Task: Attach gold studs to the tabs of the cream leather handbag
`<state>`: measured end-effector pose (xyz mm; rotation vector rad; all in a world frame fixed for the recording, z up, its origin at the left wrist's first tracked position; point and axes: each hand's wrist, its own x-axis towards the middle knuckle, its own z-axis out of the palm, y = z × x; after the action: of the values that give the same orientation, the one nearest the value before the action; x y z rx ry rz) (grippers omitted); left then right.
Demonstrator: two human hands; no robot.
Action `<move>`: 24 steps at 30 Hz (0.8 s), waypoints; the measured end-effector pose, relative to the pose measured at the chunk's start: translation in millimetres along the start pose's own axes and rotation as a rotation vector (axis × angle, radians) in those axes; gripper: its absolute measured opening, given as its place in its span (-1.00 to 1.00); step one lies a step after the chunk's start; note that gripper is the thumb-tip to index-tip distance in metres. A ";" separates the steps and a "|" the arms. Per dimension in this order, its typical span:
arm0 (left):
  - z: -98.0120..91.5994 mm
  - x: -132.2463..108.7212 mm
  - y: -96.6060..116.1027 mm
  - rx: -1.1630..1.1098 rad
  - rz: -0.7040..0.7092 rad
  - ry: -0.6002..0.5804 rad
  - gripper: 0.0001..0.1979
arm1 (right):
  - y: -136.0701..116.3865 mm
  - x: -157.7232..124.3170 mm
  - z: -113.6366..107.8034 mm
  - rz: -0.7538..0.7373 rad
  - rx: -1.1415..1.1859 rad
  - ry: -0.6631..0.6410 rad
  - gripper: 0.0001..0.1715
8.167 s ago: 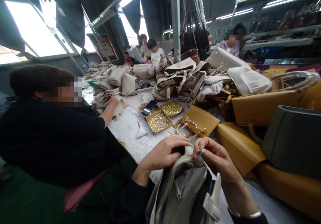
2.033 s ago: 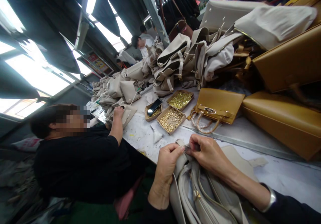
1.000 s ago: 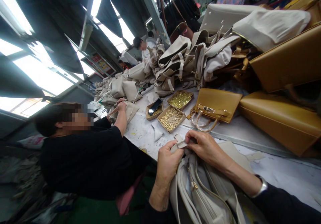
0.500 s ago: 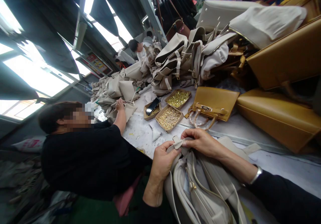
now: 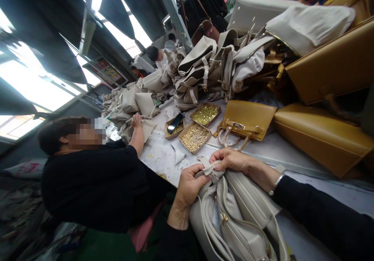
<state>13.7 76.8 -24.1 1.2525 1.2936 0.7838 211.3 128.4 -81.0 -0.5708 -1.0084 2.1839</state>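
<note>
A light beige handbag (image 5: 233,218) lies open in front of me, with its zips and inner lining showing. My left hand (image 5: 189,185) pinches a beige strap (image 5: 208,168) at the bag's upper edge between thumb and fingers. From the other side, my right hand (image 5: 229,160) grips the same strap, thumb and forefinger pressed together. The two sets of fingertips are close to each other. Past the hands sit a cardboard tray of small gold-coloured metal pieces (image 5: 195,136) and another tray of gold pieces (image 5: 205,114).
A phone (image 5: 176,123) rests on a third small tray. Mustard handbags (image 5: 248,119) lie at the right, and beige bags (image 5: 198,58) are heaped along the back. On my left a co-worker in black (image 5: 96,187) handles a beige piece. A small white packet (image 5: 178,156) lies on the table (image 5: 154,157).
My right wrist and forearm have shifted up and to the left, and the strap has tilted slightly between my fingers. Both hands keep their hold. The view has moved a little.
</note>
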 end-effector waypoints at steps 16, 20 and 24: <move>9.4 15.7 1.2 -0.157 -0.106 0.050 -0.66 | 1.5 -7.0 -11.4 -0.110 -0.198 0.033 -0.59; 13.8 16.4 13.1 -0.045 -0.079 0.062 -0.74 | -3.8 -18.0 -6.0 -0.170 -0.412 0.133 -0.66; 12.7 15.7 16.9 0.055 -0.054 0.075 -0.78 | -0.7 -18.8 -0.2 -0.187 -0.486 0.242 -0.66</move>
<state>32.4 92.5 -14.1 1.2364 1.4129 0.7673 224.7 115.4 -78.5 -0.8963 -1.4017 1.6597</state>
